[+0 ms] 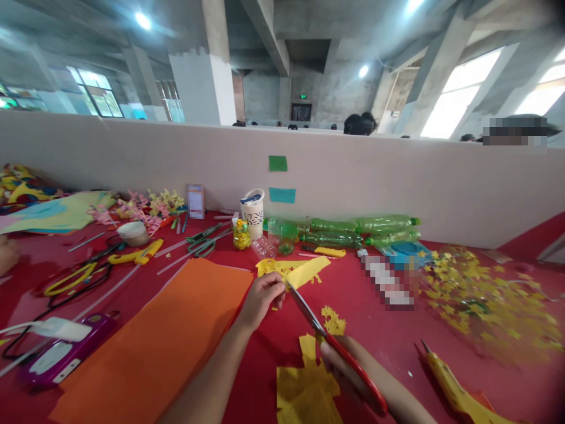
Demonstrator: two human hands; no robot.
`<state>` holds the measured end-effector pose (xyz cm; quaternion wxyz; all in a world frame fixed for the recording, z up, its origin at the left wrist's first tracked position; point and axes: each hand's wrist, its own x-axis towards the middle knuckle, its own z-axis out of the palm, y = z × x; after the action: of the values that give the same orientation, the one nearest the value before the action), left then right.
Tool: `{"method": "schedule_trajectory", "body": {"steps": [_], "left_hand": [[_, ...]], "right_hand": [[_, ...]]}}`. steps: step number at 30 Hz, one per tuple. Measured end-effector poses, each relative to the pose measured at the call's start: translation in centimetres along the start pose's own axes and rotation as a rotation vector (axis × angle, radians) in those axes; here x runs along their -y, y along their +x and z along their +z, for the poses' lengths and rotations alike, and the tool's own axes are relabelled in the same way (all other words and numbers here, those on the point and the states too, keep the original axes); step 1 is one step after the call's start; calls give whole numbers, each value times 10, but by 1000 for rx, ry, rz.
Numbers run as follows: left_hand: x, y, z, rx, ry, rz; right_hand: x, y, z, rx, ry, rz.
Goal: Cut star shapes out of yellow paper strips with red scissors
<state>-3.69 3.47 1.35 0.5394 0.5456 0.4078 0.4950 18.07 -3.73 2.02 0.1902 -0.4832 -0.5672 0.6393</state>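
My left hand (266,294) pinches a strip of yellow felt-like sheet (311,271) between thumb and fingers. My right hand (346,359) is closed round the handles of red-handled scissors (311,313), whose blades point up and left to the strip's edge by my left fingertips. Behind my left hand lies a yellow sheet with star-shaped cut-outs (270,268). Small cut yellow stars (332,321) form a pile beside the blades. Larger yellow pieces (304,388) lie under and left of my right hand.
Orange sheets (176,330) cover the left of the red table. Green plastic bottles (384,224) and a white cup (253,217) line the partition. A yellow glue gun (454,383) and a star-covered decoration (481,300) are right; a purple power strip (70,353) is left. Another person's hand (6,254) shows far left.
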Motion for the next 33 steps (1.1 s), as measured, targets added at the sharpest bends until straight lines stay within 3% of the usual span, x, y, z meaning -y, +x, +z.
{"method": "schedule_trajectory", "body": {"steps": [8, 17, 33], "left_hand": [[0, -1, 2, -1, 7, -20], [4, -1, 4, -40, -17, -7], [3, 0, 1, -38, -103, -78]], "right_hand": [[-4, 3, 2, -82, -15, 21], [-6, 4, 2, -5, 10, 39], [-8, 2, 0, -64, -23, 18]]}}
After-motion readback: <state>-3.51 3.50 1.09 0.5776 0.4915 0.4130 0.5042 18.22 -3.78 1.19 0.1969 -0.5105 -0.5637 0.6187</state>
